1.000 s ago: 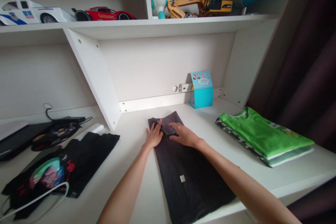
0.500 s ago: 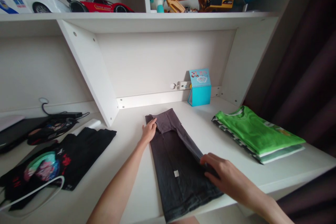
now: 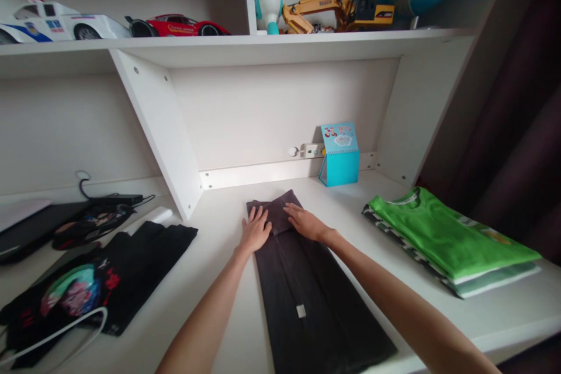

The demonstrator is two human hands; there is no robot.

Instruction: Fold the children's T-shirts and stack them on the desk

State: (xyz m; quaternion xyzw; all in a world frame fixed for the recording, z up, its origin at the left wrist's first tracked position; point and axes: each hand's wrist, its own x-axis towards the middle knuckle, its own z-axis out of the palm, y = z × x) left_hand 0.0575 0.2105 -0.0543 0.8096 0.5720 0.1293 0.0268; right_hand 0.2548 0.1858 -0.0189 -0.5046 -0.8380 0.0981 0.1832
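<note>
A dark, nearly black garment [image 3: 322,298] lies in a long folded strip on the white desk, with a small white label near its middle. Its exact kind cannot be told. Across its far end runs a folded-over flap. My left hand [image 3: 256,230] rests flat on the left side of that far end, fingers spread. On the right side of the flap, my right hand [image 3: 307,223] lies with fingers stretched out, pressing the cloth. Both palms face down, and neither hand grips the fabric.
Folded clothes topped by a green T-shirt [image 3: 451,234] sit at right. A black printed garment [image 3: 144,269], a white cable [image 3: 104,318] and a dark laptop [image 3: 35,228] occupy the left. A blue desk calendar [image 3: 342,166] stands behind. Toys, including a yellow excavator [image 3: 342,9], line the shelf [image 3: 307,41].
My right hand has let go of the garment's right edge and moved up to its far end. That side now lies flat. My left hand's fingers have spread on the cloth.
</note>
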